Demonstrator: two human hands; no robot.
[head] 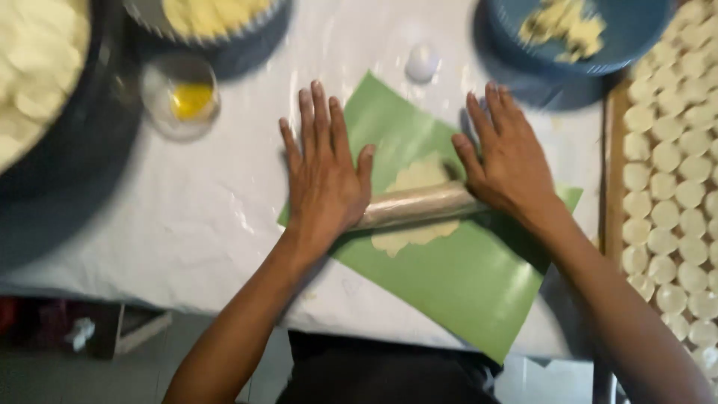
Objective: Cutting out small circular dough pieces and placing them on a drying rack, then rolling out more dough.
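— Where are the hands?

— Both lie flat on a rolling pin (416, 205) at the middle of the frame. The left hand (323, 173) presses its palm on the pin's left end, fingers straight and spread, gripping nothing. The right hand (508, 157) does the same on the right end, fingers stretched toward the top of the frame.

— And under the pin?

— A thin patch of pale dough (416, 179), showing above and below the pin. It rests on a green sheet (464, 284), laid askew on the white surface (202, 217).

— What else is about?

— A small glass bowl (179, 96) with something yellow in it, upper left. A dough ball (422, 63) just above the sheet. A blue bowl (583, 34) with dough scraps, upper right. Down the right edge, a tray (615, 172) filled with rows of pale discs (673, 187). A dark pan (90, 127) of pale pieces sits at the far left.
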